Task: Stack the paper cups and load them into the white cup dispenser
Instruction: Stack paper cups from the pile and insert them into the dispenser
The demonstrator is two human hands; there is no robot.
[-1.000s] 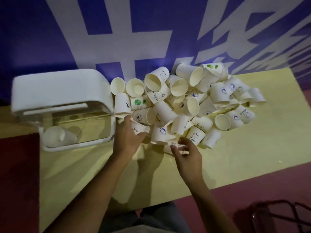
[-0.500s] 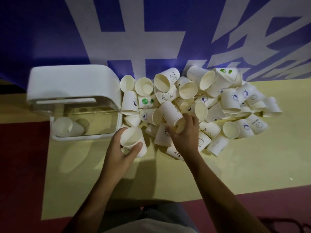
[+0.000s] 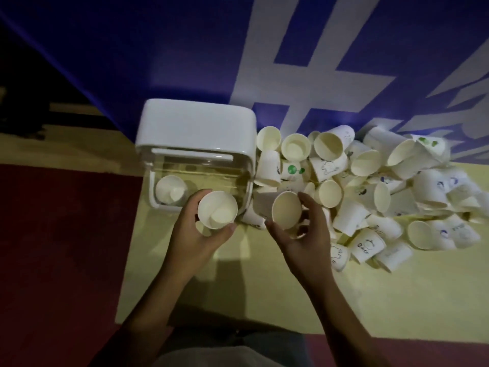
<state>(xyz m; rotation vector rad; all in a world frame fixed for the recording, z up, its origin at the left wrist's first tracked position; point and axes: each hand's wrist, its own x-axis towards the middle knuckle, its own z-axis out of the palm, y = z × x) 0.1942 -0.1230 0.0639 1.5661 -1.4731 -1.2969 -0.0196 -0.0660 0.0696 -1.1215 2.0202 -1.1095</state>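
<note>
In the head view, the left hand (image 3: 195, 237) curls its fingers round a paper cup (image 3: 217, 209), mouth up, just in front of the white cup dispenser (image 3: 198, 125) at 11 o'clock. The right hand (image 3: 304, 234) grips a second cup (image 3: 287, 210) beside the first, at its 3 o'clock. The pile of cups (image 3: 397, 194) lies on the yellow table (image 3: 291, 300) at 3 o'clock. A lone cup (image 3: 169, 189) sits inside the dispenser.

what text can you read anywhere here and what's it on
"Bear", or close to it, blurred: near-edge cup.
Large white characters, cropped, not readable: blue backdrop.
Small blue prints on the other cups: too blurred to read.
White cup dispenser: no text visible.
</note>
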